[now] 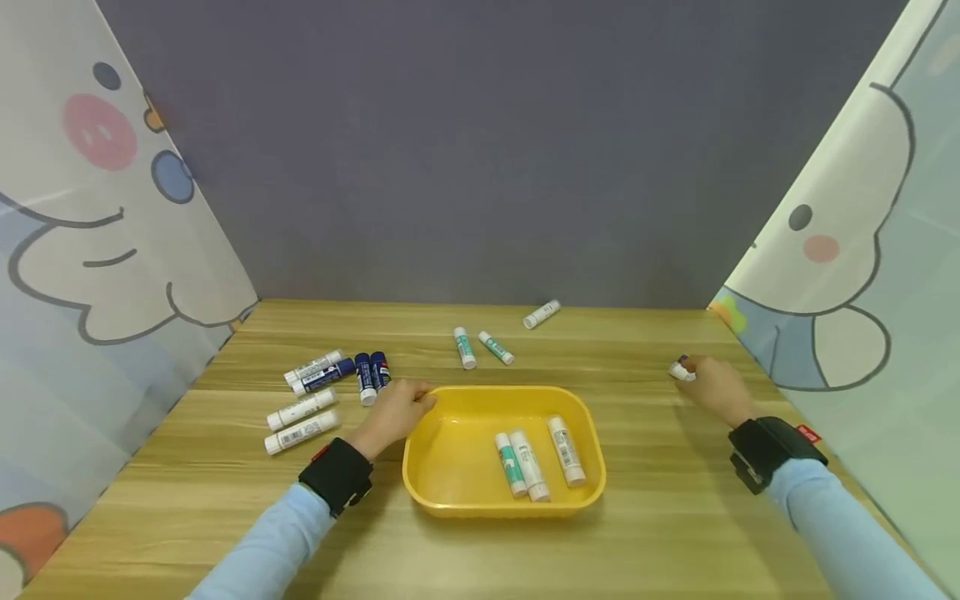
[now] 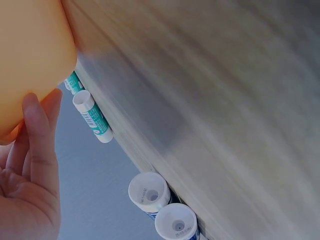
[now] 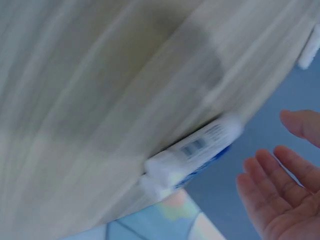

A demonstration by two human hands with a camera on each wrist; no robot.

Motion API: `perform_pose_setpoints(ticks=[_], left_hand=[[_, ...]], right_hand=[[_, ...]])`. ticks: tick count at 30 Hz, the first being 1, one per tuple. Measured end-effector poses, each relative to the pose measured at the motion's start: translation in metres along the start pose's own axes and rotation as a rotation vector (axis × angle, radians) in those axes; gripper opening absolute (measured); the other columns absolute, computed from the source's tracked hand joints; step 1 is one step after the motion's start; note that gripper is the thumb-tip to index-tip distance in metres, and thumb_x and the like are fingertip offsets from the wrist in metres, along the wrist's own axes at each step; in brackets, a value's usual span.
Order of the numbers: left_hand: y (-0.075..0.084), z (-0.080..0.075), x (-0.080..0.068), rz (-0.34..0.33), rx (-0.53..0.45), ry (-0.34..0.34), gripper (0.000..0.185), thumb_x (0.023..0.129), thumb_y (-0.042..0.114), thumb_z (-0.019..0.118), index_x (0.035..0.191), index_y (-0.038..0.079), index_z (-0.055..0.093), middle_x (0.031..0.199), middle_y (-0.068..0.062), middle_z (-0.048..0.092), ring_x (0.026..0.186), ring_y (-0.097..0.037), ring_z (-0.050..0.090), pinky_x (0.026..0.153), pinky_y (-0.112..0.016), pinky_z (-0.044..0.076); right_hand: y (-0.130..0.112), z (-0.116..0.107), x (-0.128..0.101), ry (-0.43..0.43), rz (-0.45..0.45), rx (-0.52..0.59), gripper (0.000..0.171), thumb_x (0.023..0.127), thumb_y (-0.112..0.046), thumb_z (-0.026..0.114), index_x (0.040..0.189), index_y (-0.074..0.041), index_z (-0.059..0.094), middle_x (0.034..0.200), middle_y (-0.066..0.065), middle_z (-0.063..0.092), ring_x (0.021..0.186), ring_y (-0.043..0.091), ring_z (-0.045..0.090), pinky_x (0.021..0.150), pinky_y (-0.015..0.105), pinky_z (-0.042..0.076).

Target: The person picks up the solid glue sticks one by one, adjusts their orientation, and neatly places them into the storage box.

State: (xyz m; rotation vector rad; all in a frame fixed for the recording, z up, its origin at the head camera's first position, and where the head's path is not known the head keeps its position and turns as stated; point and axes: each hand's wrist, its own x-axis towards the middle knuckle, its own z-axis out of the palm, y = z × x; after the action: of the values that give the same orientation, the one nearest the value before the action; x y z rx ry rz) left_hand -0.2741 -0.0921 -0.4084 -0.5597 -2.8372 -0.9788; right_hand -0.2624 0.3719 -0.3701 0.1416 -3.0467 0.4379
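While the left hand pinches the tray, the right hand hangs spread beside glue sticks: likely pickup, fingers must close.

one tray, three glue sticks inside, six leftward, three behind, two rightward

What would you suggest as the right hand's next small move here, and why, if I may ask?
Probably the right hand should close on the white barcoded glue stick near it: the hand looks open and is not gripping it yet, while the left hand holds the yellow tray, where three sticks lie.
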Motion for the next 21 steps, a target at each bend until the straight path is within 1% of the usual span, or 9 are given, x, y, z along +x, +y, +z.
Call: perform_pose_setpoints(ticks=[2, 4, 5, 7, 10, 13, 17, 19, 21], left_hand=[[-0.001, 0.000, -0.002, -0.003, 0.006, -0.011, 0.019, 0.087, 0.013, 0.058, 0.099, 0.007, 0.070, 0.084, -0.006, 0.068, 0.058, -0.009, 0.046, 0.055, -0.022, 0.038], [-0.002, 0.000, -0.002, -0.002, 0.013, -0.024, 0.020, 0.087, 0.013, 0.057, 0.100, 0.006, 0.070, 0.081, -0.005, 0.066, 0.057, -0.009, 0.046, 0.054, -0.022, 0.037], [-0.002, 0.000, -0.003, -0.004, 0.016, -0.031, 0.020, 0.087, 0.013, 0.057, 0.101, 0.006, 0.069, 0.081, -0.005, 0.066, 0.057, -0.010, 0.045, 0.054, -0.022, 0.037], [-0.003, -0.001, -0.002, -0.005, 0.019, -0.041, 0.021, 0.087, 0.014, 0.057, 0.102, 0.005, 0.069, 0.081, -0.005, 0.065, 0.057, -0.010, 0.045, 0.054, -0.022, 0.036], [-0.003, -0.003, 0.001, -0.006, 0.015, -0.052, 0.022, 0.087, 0.014, 0.056, 0.103, 0.004, 0.069, 0.081, -0.006, 0.065, 0.056, -0.011, 0.045, 0.054, -0.023, 0.036], [-0.003, -0.005, 0.004, 0.008, 0.017, -0.058, 0.023, 0.088, 0.014, 0.055, 0.104, 0.003, 0.068, 0.081, -0.008, 0.065, 0.056, -0.011, 0.045, 0.053, -0.023, 0.036], [-0.003, -0.007, 0.006, 0.017, 0.018, -0.061, 0.024, 0.089, 0.013, 0.054, 0.105, 0.001, 0.067, 0.087, -0.011, 0.067, 0.058, -0.012, 0.048, 0.054, -0.023, 0.038], [-0.003, -0.008, 0.005, 0.005, 0.010, -0.063, 0.024, 0.089, 0.014, 0.054, 0.105, 0.002, 0.067, 0.090, -0.012, 0.067, 0.059, -0.012, 0.049, 0.054, -0.023, 0.039], [-0.003, -0.008, 0.005, 0.003, 0.003, -0.069, 0.024, 0.089, 0.013, 0.054, 0.106, 0.001, 0.067, 0.090, -0.013, 0.067, 0.058, -0.012, 0.050, 0.053, -0.023, 0.039]], right_hand=[[0.007, 0.002, -0.002, -0.004, 0.025, -0.005, 0.036, 0.084, -0.015, 0.054, 0.108, 0.011, 0.058, 0.091, 0.030, 0.062, 0.065, 0.033, 0.057, 0.056, 0.045, 0.044], [0.012, 0.004, -0.003, -0.005, 0.051, -0.009, 0.036, 0.084, -0.016, 0.054, 0.109, 0.011, 0.057, 0.090, 0.030, 0.062, 0.066, 0.036, 0.058, 0.055, 0.047, 0.043], [0.013, 0.006, -0.004, 0.000, 0.062, -0.014, 0.036, 0.085, -0.016, 0.054, 0.109, 0.011, 0.057, 0.093, 0.031, 0.061, 0.069, 0.040, 0.059, 0.056, 0.049, 0.044], [0.016, 0.008, -0.004, 0.008, 0.078, -0.016, 0.035, 0.085, -0.016, 0.054, 0.109, 0.010, 0.057, 0.091, 0.030, 0.061, 0.071, 0.041, 0.058, 0.057, 0.049, 0.043], [0.018, 0.010, -0.001, 0.027, 0.088, -0.017, 0.031, 0.085, -0.014, 0.053, 0.106, 0.008, 0.058, 0.086, 0.026, 0.062, 0.068, 0.037, 0.057, 0.054, 0.046, 0.042], [0.019, 0.009, 0.004, 0.037, 0.093, -0.023, 0.026, 0.084, -0.012, 0.052, 0.102, 0.007, 0.059, 0.080, 0.021, 0.061, 0.063, 0.031, 0.054, 0.051, 0.042, 0.040], [0.017, 0.007, 0.012, 0.030, 0.102, -0.040, 0.029, 0.083, -0.009, 0.050, 0.105, 0.007, 0.058, 0.087, 0.026, 0.061, 0.069, 0.036, 0.057, 0.056, 0.047, 0.043], [0.016, 0.007, 0.014, 0.017, 0.114, -0.049, 0.033, 0.083, -0.010, 0.049, 0.110, 0.008, 0.056, 0.094, 0.029, 0.061, 0.076, 0.041, 0.058, 0.061, 0.050, 0.044], [0.016, 0.008, 0.014, 0.008, 0.128, -0.056, 0.034, 0.083, -0.010, 0.049, 0.110, 0.009, 0.056, 0.097, 0.031, 0.060, 0.079, 0.044, 0.058, 0.063, 0.052, 0.044]])
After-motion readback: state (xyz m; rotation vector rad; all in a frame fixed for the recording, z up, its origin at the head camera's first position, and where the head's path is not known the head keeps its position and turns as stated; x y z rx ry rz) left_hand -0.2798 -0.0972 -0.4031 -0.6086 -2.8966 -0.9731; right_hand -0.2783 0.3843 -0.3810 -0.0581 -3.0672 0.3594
